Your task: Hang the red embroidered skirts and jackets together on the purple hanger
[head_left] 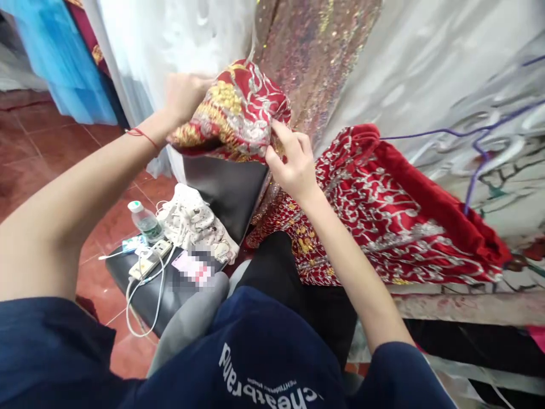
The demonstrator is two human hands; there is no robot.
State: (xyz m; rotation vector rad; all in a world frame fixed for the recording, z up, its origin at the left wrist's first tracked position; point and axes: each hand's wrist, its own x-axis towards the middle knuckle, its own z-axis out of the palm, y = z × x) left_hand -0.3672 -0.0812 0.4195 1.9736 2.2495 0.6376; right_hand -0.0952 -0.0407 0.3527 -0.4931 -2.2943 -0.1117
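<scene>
A red embroidered garment piece [249, 108] with gold and silver needlework is held up in front of me, above the black seat. My left hand [186, 95], somewhat blurred and with a red string at the wrist, is closed on its left side, the fingertips hidden behind the cloth. At the lower right edge, my right hand [294, 162] pinches the fabric between thumb and fingers. Just right of that forearm, a matching red skirt-like garment [374, 193] with silver embroidery hangs from a purple hanger [485, 133]. Whether the two red pieces are joined is unclear.
On a black seat [170, 309] at left lie a power strip [150, 259], white cables, a phone [193, 268] and a water bottle [145, 221]. A white patterned cloth [193, 218] is beside them. White, sequinned and blue dresses [63, 62] hang behind.
</scene>
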